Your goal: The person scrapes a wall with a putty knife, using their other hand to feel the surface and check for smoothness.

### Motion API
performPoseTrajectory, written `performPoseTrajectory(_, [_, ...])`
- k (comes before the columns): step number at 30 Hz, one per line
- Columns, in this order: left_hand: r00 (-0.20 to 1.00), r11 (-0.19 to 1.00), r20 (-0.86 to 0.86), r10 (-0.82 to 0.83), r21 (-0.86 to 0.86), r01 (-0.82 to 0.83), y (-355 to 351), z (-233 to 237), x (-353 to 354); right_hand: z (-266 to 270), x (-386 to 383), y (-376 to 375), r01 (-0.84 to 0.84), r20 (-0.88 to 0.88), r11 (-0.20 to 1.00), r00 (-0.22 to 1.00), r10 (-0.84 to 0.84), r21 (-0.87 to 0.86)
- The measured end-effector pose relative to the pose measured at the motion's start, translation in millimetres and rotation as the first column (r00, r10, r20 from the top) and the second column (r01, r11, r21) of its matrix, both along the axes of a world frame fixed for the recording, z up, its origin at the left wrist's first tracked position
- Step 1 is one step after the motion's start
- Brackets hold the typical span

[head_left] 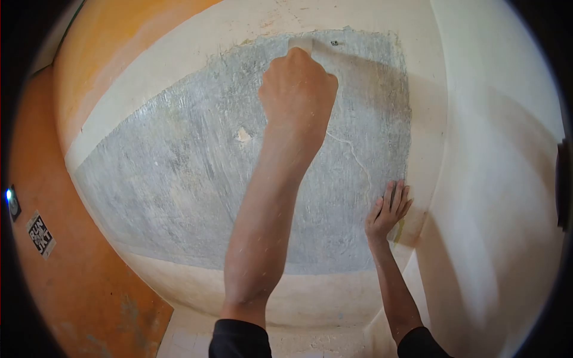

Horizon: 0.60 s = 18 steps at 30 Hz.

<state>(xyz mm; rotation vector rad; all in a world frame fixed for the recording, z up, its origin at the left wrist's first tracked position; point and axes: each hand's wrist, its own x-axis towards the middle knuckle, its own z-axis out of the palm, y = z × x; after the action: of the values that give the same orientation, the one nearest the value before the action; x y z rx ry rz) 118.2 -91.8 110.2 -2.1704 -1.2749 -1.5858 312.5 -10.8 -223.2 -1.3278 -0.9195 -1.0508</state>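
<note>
High on the wall, my left hand (298,89) is closed in a fist around a scraper. Only the scraper's pale flat blade (300,43) shows above the knuckles, against the top edge of the bare grey patch (179,161); its handle is hidden in the fist. My right hand (387,212) lies flat with fingers spread on the lower right edge of that patch, holding nothing. Cream paint (427,89) borders the rough grey surface. A small pale fleck (243,135) and a thin wavy crack line mark the grey area.
An orange wall (89,250) adjoins on the left, with a black-and-white sticker (40,234) and a small lit device (13,201). A white wall (495,179) meets the corner on the right. A dark object (563,185) stands at the far right edge.
</note>
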Motion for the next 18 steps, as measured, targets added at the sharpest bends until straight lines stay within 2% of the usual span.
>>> performPoseTrajectory(4, [0.998,0.991,0.055,0.038,0.125,-0.044,24.1,-1.9,8.4,5.3,3.0,5.6,0.009,0.023,1.0,1.0,-0.01,0.028])
performPoseTrajectory(6, [0.999,0.995,0.036,-0.021,0.101,0.018,12.9,0.5,2.1,0.9,1.4,2.3,0.008,0.025,1.0,1.0,-0.009,0.022])
performPoseTrajectory(10, [0.998,0.998,-0.01,0.056,-0.005,-0.056,10.2,4.5,5.6,7.7,0.0,6.6,0.011,0.001,0.999,1.0,-0.011,0.033])
performPoseTrajectory(12, [1.0,0.998,0.004,0.005,-0.068,-0.004,-1.4,1.8,1.0,1.8,-0.5,1.8,0.006,-0.005,1.0,1.0,-0.006,0.012])
performPoseTrajectory(13, [1.0,0.998,0.0,0.001,-0.061,-0.001,5.3,-0.4,7.6,1.1,1.4,4.3,0.015,0.007,1.0,1.0,-0.015,0.02])
performPoseTrajectory(15, [0.993,0.979,0.117,0.035,0.197,-0.058,15.1,-4.4,20.0,5.3,3.0,7.4,0.03,0.015,0.999,0.999,-0.031,0.038])
performPoseTrajectory(18, [0.997,0.995,0.078,0.02,0.1,-0.028,6.2,-7.7,20.5,1.8,0.6,3.6,0.023,-0.008,0.999,1.0,-0.023,0.032])
